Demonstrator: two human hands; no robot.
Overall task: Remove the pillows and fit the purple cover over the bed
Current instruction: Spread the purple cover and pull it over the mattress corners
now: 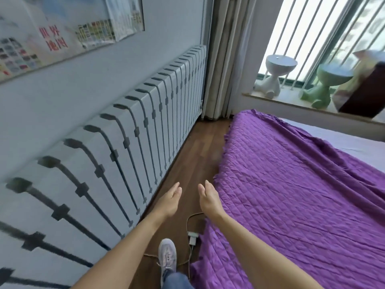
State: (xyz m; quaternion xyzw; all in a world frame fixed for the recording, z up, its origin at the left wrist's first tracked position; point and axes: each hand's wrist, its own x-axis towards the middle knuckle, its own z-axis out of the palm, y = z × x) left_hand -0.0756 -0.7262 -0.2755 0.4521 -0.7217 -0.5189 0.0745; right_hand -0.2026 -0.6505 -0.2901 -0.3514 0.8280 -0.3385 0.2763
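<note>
My left hand (169, 202) and right hand (209, 200) both open, empty, palms facing each other over the floor (200, 147) just beside the bed (354, 142). Purple cover (291, 195) spread over the bed, near edge hanging down, far strip of bed still bare. Charger (192, 238) on floor by my shoe (167, 255). Radiator (129, 147) at left.

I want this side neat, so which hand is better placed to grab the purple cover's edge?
Right, probably. The right hand hangs open beside the purple cover edge; the left hand is over bare floor, nearer the radiator.
</note>
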